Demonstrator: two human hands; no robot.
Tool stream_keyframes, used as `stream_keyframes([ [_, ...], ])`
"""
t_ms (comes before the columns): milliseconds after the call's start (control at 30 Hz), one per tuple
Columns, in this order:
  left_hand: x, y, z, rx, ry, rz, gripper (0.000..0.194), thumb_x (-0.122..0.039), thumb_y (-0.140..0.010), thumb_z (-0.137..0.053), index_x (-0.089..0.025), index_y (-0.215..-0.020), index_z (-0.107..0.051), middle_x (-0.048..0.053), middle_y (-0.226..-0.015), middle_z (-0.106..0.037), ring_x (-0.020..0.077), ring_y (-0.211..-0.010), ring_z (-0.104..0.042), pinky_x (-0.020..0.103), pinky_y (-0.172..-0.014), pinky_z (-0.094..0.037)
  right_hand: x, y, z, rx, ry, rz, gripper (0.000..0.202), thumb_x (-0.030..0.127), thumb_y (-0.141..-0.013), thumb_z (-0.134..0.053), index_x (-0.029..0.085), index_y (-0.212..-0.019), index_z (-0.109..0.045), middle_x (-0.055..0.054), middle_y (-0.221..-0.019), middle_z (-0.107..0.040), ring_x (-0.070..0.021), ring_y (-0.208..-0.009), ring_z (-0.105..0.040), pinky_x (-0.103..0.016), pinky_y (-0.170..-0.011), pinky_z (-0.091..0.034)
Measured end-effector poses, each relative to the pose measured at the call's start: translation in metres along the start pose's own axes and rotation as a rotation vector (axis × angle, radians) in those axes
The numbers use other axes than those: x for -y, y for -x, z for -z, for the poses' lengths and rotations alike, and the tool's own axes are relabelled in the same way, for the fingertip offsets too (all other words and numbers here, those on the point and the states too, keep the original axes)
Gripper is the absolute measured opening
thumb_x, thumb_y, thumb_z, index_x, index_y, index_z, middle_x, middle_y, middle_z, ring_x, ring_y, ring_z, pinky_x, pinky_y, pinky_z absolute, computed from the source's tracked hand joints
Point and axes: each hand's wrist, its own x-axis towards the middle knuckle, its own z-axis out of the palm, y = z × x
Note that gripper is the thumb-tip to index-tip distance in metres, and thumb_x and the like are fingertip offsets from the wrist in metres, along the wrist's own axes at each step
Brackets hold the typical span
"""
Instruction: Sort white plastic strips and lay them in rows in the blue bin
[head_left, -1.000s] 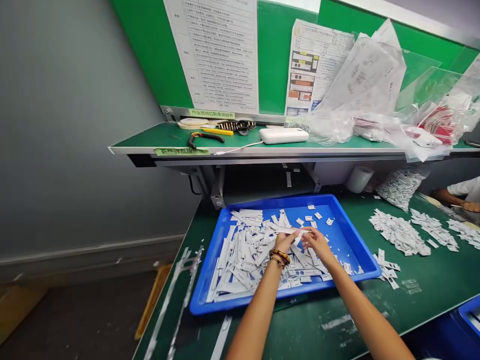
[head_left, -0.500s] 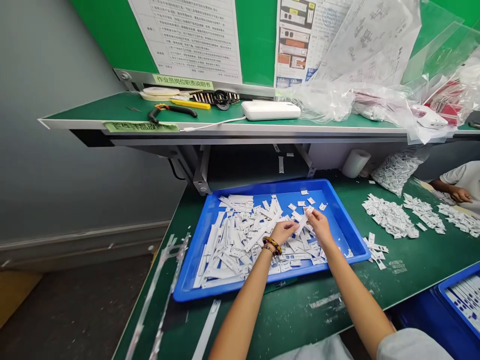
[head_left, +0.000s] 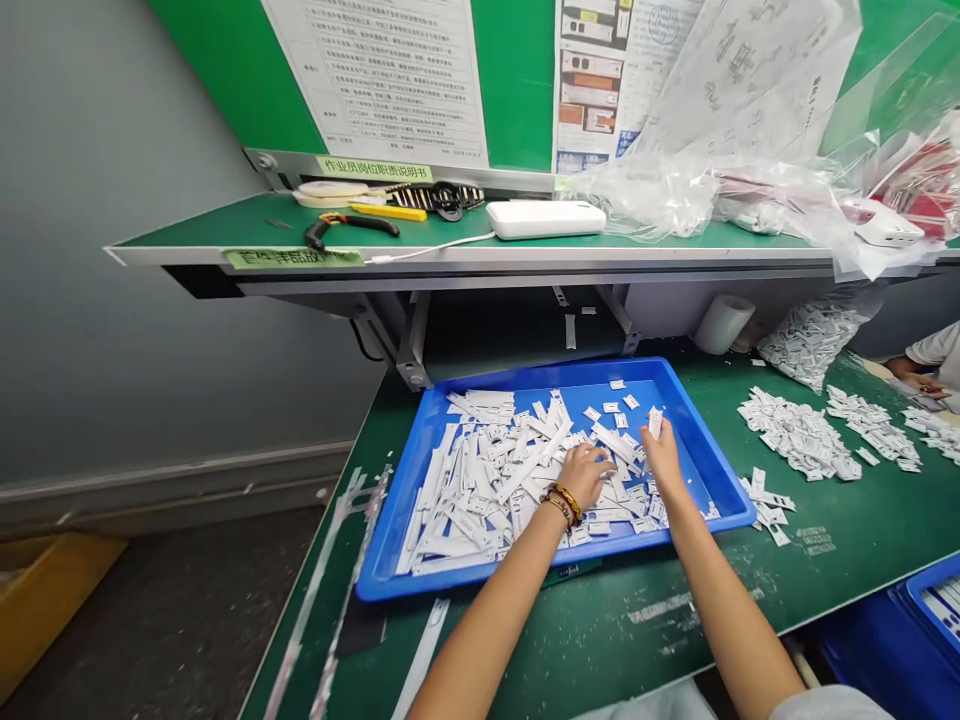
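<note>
A blue tray [head_left: 705, 440] holds a loose heap of white plastic strips [head_left: 465, 490], long ones to the left and short ones towards the right. My left hand [head_left: 586, 476], with beaded bracelets at the wrist, is over the right part of the heap, its fingers apart and curved down at the pieces. In the tray's right part, my right hand [head_left: 664, 462] pinches a small white plastic piece [head_left: 655, 422] that sticks up from the fingers. Several small white pieces [head_left: 611, 407] lie apart near the tray's far side.
Right of the tray are piles of small white pieces [head_left: 795, 435] and a filled clear bag [head_left: 814, 335]. A shelf [head_left: 442, 255] overhead bears pliers [head_left: 349, 227], a white power bank [head_left: 546, 219] and plastic bags. A co-worker's hand [head_left: 919, 380] shows at far right. A blue bin [head_left: 862, 640] stands lower right.
My hands were together at one white piece; they have parted. The right has moved right with a piece in it, the left has lowered to the heap and spread its fingers.
</note>
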Motion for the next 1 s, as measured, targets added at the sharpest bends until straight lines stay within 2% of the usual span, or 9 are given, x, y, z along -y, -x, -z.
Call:
stream_keyframes([
  [100,-0.002,-0.003,-0.013,0.168,-0.179,-0.155,0.043,0.0,-0.073,-0.054,-0.028,-0.099,-0.074,0.009,-0.119,-0.063,0.0307,-0.115,-0.044,0.048,-0.098,-0.033,0.005,-0.005,0.004,0.043,0.296,0.084,0.034,0.033,-0.077,-0.052,0.019,-0.108,-0.054,-0.007,-0.094,-0.064,-0.0249,-0.088,-0.06,-0.036,-0.079,-0.045],
  [233,0.0,-0.007,-0.017,0.169,-0.311,-0.124,0.034,-0.004,-0.075,-0.053,-0.024,-0.091,-0.076,0.012,-0.108,-0.065,0.0312,-0.111,-0.045,0.049,-0.096,-0.035,0.013,-0.018,0.005,0.288,0.676,0.109,0.029,0.024,-0.076,-0.06,0.018,-0.104,-0.06,-0.009,-0.104,-0.065,-0.026,-0.098,-0.06,-0.033,-0.08,-0.043],
  [333,0.001,-0.005,-0.012,0.075,-0.344,-0.06,0.038,-0.004,-0.072,-0.054,-0.026,-0.095,-0.074,0.008,-0.112,-0.065,0.0305,-0.113,-0.045,0.049,-0.098,-0.034,0.013,-0.021,0.002,0.402,0.818,0.031,0.028,0.024,-0.074,-0.065,0.017,-0.101,-0.064,-0.011,-0.1,-0.068,-0.0263,-0.093,-0.062,-0.03,-0.074,-0.042],
  [467,-0.002,-0.006,0.0,-0.185,-0.366,0.1,0.037,-0.006,-0.077,-0.051,-0.025,-0.1,-0.072,0.006,-0.112,-0.068,0.0304,-0.115,-0.047,0.052,-0.102,-0.03,0.012,-0.02,0.005,0.415,0.83,-0.017,0.019,0.025,-0.076,-0.065,0.017,-0.094,-0.067,-0.009,-0.088,-0.07,-0.0253,-0.084,-0.064,-0.028,-0.067,-0.04],
  [567,-0.007,-0.009,0.009,-0.34,-0.346,0.189,0.037,-0.01,-0.083,-0.049,-0.026,-0.109,-0.069,0.006,-0.119,-0.067,0.0311,-0.116,-0.048,0.052,-0.101,-0.032,0.017,-0.016,0.013,0.409,0.689,0.047,0.016,0.027,-0.078,-0.062,0.018,-0.09,-0.068,-0.006,-0.087,-0.071,-0.0236,-0.082,-0.064,-0.028,-0.069,-0.042],
  [633,-0.01,-0.01,0.013,-0.394,-0.335,0.166,0.041,-0.013,-0.084,-0.05,-0.026,-0.12,-0.064,0.006,-0.132,-0.06,0.0316,-0.122,-0.045,0.051,-0.102,-0.033,0.024,-0.013,0.017,0.437,0.488,0.129,0.019,0.033,-0.078,-0.061,0.018,-0.087,-0.069,-0.005,-0.086,-0.071,-0.0234,-0.081,-0.063,-0.029,-0.071,-0.043],
  [733,-0.012,-0.011,0.015,-0.308,-0.285,0.073,0.037,-0.016,-0.083,-0.056,-0.027,-0.118,-0.066,0.007,-0.129,-0.063,0.0309,-0.125,-0.046,0.051,-0.105,-0.031,0.036,-0.007,0.017,0.512,0.214,0.162,0.023,0.04,-0.074,-0.066,0.018,-0.08,-0.069,-0.004,-0.08,-0.069,-0.0216,-0.077,-0.061,-0.03,-0.07,-0.044],
  [867,-0.008,-0.015,0.006,-0.125,0.029,0.148,0.013,-0.022,-0.082,-0.061,-0.02,-0.086,-0.074,0.006,-0.086,-0.075,0.0241,-0.091,-0.066,0.047,-0.1,-0.041,0.044,-0.008,0.016,0.442,-0.118,-0.036,0.031,0.049,-0.072,-0.069,0.019,-0.08,-0.068,0.001,-0.062,-0.055,-0.0117,-0.054,-0.046,-0.024,-0.05,-0.035],
  [1000,-0.002,-0.019,0.002,-0.2,0.484,0.256,0.012,-0.027,-0.076,-0.069,-0.017,-0.079,-0.074,0.008,-0.087,-0.076,0.0225,-0.085,-0.07,0.035,-0.082,-0.054,0.043,-0.015,0.021,0.244,-0.447,-0.182,0.041,0.057,-0.073,-0.066,0.021,-0.093,-0.068,0.002,-0.071,-0.052,-0.0067,-0.048,-0.033,-0.022,-0.041,-0.021],
])
